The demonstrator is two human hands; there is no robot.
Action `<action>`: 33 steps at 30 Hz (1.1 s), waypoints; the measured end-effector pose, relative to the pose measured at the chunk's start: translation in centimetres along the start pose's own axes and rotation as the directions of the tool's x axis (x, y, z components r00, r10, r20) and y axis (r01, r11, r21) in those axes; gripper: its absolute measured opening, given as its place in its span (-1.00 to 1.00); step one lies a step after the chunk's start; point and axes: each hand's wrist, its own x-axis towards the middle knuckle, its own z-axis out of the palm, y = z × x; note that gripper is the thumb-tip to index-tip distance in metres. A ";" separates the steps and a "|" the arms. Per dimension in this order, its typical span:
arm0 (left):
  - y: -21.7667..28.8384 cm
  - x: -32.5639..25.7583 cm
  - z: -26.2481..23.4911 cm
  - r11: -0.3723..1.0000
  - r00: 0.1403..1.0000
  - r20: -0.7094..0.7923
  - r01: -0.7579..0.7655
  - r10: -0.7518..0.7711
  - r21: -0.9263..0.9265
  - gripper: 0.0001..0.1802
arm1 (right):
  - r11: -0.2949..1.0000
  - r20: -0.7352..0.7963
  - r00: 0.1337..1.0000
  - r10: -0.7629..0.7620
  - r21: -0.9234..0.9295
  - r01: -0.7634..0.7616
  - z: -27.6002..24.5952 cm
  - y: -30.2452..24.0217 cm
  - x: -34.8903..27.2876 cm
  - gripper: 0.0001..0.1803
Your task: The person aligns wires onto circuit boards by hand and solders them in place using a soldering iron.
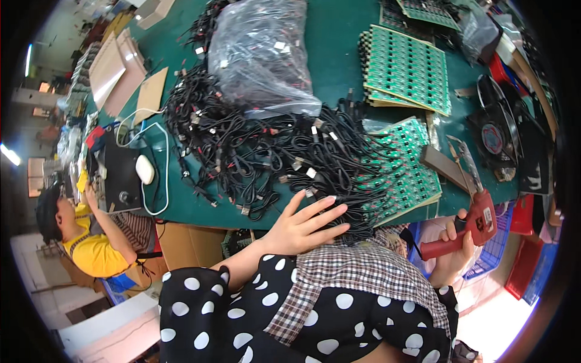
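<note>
My left hand (305, 225) rests with fingers spread on the near edge of a pile of black USB cables (254, 151). Several cable ends run right onto a green circuit board panel (402, 175), which lies on the table under a fan of wires. In my right hand (455, 251) is a red soldering gun (482, 219), held upright beside the table's front edge, its metal tip pointing up and away. A brown bar-like block (445, 166) lies on the panel's right side, close to the gun. Whether each wire is joined to the panel is too small to tell.
A clear bag of cables (260, 54) lies behind the pile. More green panels (411, 69) are stacked at the back right, near a black fan (493, 133). A blue basket (493, 248) stands below the right edge. Another person in yellow (100, 248) works at far left.
</note>
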 end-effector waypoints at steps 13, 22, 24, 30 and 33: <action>-12.0 4.5 -9.3 0.899 0.971 0.028 0.208 -0.237 0.387 -0.75 | 0.984 0.054 0.983 -0.177 -0.025 0.179 0.5 0.6 -5.8 -0.39; -13.9 4.2 -10.4 0.833 0.867 0.018 0.484 -0.498 -0.268 -0.91 | 0.975 -0.115 0.969 -0.220 -0.052 0.215 -0.1 0.6 -6.6 -0.38; -13.6 5.2 -11.3 0.726 0.831 0.074 0.521 -0.551 -0.449 -0.90 | 0.976 -0.108 0.971 -0.214 -0.075 0.206 0.0 0.2 -5.9 -0.37; -9.7 13.6 -12.8 0.857 0.851 -0.195 0.425 -0.488 -0.290 -0.93 | 0.980 -0.161 0.971 -0.179 -0.118 0.161 2.4 -0.8 -3.5 -0.28; -4.9 17.3 -10.9 0.969 0.886 -0.397 0.192 -0.240 -0.156 -0.92 | 0.985 -0.131 0.983 -0.129 -0.127 0.113 2.6 -0.7 -2.0 -0.28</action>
